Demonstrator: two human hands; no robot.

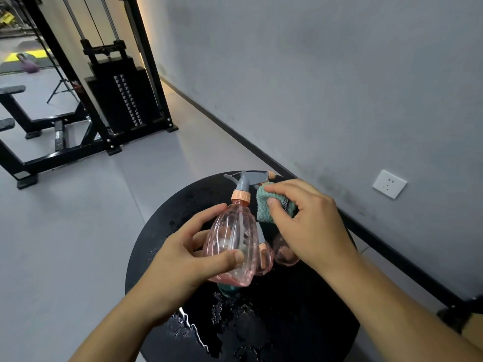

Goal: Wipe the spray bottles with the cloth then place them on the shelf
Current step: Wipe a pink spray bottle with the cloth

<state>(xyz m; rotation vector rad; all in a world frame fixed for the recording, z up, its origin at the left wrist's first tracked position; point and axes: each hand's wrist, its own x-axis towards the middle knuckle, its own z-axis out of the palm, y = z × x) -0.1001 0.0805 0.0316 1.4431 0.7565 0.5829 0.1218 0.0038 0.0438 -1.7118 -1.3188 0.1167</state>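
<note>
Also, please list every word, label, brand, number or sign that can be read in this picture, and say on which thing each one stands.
None can be read.
Pink spray bottle in the left hand: no label or print shows.
Green cloth in the right hand: a woven pattern only.
Wall socket: slots only, no writing.
Weight stack: pale marks, too small to read.

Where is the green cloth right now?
The green cloth is bunched in the right hand, beside the neck of the pink spray bottle held by the left hand, above the round black table.
</note>
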